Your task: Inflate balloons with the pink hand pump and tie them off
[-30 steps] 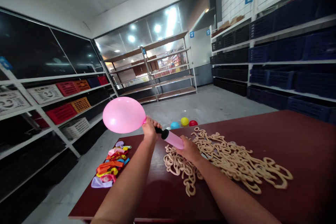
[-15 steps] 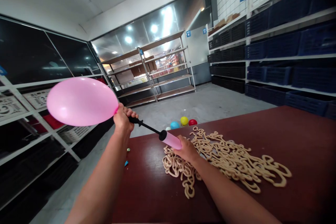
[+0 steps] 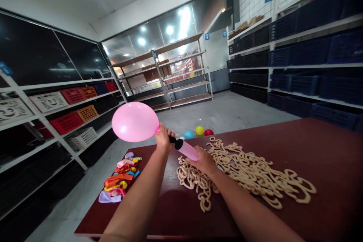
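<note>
A pink inflated balloon [image 3: 134, 121] extends leftward from my left hand [image 3: 164, 136]. That hand is closed around the balloon's neck and the black handle end of a balloon pump [image 3: 187, 149]. Wrapped round the pump's pink barrel is my right hand [image 3: 202, 160], low over the table. The pump's rod is mostly hidden, with the handle close to the black collar. Right beside and under the right hand lies a tangled pile of beige rope-like loops [image 3: 246, 170]. Several uninflated balloons [image 3: 120, 176] in mixed colours lie left of my left forearm.
The dark red table [image 3: 176, 211] has its left edge near the uninflated balloons. Beyond its far edge, blue, yellow [image 3: 199, 131] and red balloons show low down. Shelves with baskets [image 3: 72, 95] stand left, and dark blue crates [image 3: 309, 83] fill shelves on the right.
My left hand has moved right and down toward my right hand, bringing the balloon along. The pump's rod has slid in. The uninflated balloons on the table have come into sight.
</note>
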The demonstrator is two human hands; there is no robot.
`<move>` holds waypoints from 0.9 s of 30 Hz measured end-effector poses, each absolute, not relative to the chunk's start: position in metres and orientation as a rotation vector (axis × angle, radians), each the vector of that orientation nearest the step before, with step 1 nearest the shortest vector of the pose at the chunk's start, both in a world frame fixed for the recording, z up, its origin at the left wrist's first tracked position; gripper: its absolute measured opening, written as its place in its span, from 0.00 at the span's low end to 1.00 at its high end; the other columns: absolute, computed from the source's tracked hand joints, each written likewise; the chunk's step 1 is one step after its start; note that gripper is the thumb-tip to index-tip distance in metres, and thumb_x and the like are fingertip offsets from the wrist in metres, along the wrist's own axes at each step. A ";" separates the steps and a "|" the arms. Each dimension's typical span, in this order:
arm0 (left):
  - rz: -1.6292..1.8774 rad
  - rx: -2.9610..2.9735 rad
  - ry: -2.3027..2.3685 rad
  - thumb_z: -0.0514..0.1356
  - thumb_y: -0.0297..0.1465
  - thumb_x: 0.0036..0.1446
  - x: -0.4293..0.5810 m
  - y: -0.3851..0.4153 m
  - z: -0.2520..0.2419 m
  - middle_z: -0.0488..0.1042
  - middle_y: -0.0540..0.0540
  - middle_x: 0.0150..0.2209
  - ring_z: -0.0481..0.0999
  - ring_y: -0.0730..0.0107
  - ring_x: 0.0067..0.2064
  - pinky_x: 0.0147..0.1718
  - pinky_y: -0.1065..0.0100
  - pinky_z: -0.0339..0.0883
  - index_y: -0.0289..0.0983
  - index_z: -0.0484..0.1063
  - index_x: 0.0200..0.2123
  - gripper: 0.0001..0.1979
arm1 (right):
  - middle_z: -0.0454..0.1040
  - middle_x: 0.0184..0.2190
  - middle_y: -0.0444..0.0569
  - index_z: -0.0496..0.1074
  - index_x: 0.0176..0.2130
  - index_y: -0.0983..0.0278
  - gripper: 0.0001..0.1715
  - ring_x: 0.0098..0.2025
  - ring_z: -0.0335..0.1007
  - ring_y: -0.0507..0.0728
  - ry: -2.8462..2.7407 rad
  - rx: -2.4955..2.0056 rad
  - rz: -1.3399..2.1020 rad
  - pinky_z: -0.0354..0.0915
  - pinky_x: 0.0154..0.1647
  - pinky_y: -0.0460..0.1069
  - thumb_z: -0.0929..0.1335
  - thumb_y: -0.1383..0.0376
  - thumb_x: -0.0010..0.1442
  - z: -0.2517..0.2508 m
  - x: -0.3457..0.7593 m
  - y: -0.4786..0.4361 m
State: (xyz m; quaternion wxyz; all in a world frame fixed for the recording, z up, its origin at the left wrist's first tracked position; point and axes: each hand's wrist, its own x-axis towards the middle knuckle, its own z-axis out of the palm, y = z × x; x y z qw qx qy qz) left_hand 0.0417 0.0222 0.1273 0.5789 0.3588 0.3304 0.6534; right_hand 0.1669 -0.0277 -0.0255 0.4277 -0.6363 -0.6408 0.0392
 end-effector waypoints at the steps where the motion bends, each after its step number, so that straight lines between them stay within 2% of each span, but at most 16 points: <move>1: 1.533 0.837 0.766 0.54 0.45 0.52 0.036 0.022 0.129 0.48 0.57 0.12 0.56 0.77 0.13 0.15 0.70 0.56 0.39 0.46 0.18 0.23 | 0.71 0.33 0.48 0.63 0.41 0.62 0.24 0.34 0.68 0.57 -1.616 -1.580 0.094 0.56 0.31 0.48 0.70 0.57 0.45 -0.025 0.166 -0.028; 14: 1.659 0.998 0.632 0.55 0.40 0.52 -0.033 0.020 0.219 0.47 0.56 0.13 0.55 0.77 0.14 0.16 0.70 0.58 0.39 0.42 0.18 0.23 | 0.71 0.34 0.47 0.63 0.43 0.60 0.26 0.36 0.68 0.56 -1.621 -1.529 0.110 0.57 0.34 0.48 0.70 0.58 0.45 -0.023 0.164 -0.027; 20: 1.634 0.985 0.643 0.55 0.42 0.52 -0.005 0.030 0.193 0.47 0.57 0.13 0.54 0.78 0.13 0.15 0.71 0.56 0.39 0.45 0.19 0.22 | 0.70 0.30 0.46 0.63 0.36 0.61 0.18 0.31 0.67 0.55 -1.581 -1.598 0.138 0.55 0.30 0.47 0.69 0.60 0.45 -0.027 0.168 -0.025; 27: 1.537 0.888 0.752 0.54 0.45 0.53 0.042 0.024 0.138 0.48 0.57 0.13 0.55 0.77 0.13 0.14 0.71 0.55 0.39 0.47 0.18 0.23 | 0.71 0.30 0.47 0.63 0.38 0.62 0.20 0.31 0.67 0.55 -1.568 -1.608 0.124 0.54 0.29 0.46 0.70 0.59 0.45 -0.030 0.169 -0.024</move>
